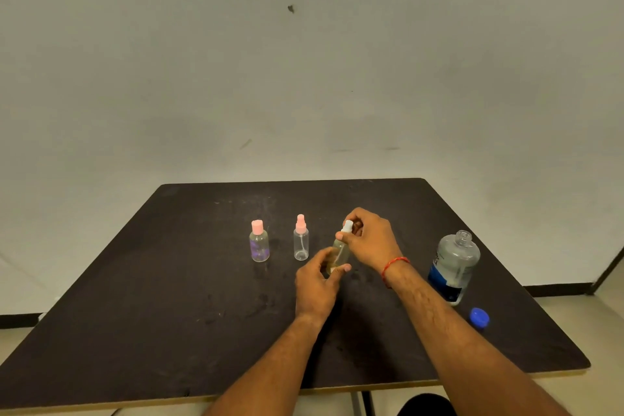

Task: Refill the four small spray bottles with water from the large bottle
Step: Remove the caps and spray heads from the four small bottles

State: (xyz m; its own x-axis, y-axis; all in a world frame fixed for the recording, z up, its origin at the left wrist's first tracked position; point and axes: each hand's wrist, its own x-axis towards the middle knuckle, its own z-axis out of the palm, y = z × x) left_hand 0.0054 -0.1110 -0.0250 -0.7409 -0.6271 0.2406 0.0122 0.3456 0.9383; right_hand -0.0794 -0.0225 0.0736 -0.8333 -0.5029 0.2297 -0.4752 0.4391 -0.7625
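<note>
While left fingers grip the yellowish spray bottle, right fingers pinch its white cap.

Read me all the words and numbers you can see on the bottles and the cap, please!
Nothing here can be read.
The blue label on the large bottle: white marks, too blurred to read.
The left small bottle: purple print, too blurred to tell whether it is writing.
The middle spray bottle, the held spray bottle and the blue cap: no writing shows.
</note>
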